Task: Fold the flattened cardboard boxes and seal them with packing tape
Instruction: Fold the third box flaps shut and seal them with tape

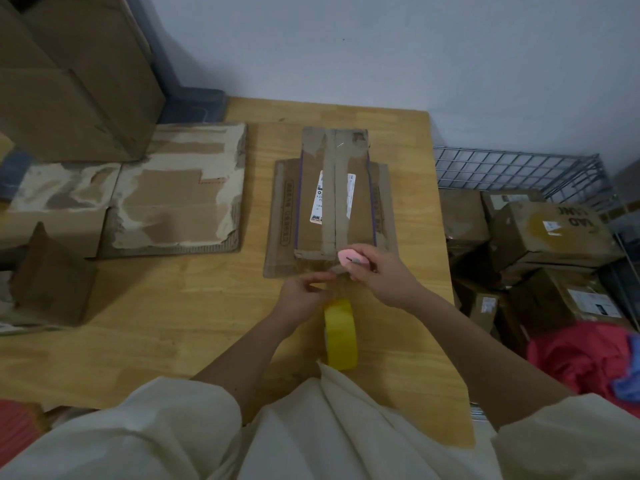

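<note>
So the folded box sits mid-desk, resting on a flat sheet of cardboard. Left of it lies a bigger flattened box, and further left, past the desk edge, a stack of large boxes. The tape roll hangs just in front of the folded box, near the desk's front edge. Right of the desk is a wire cart with packed boxes in it.

Wall: plain pale grey, top of frame.
Table: light wood, centre.
Wire rack: grey metal, right.
Light: dim, even.
</note>
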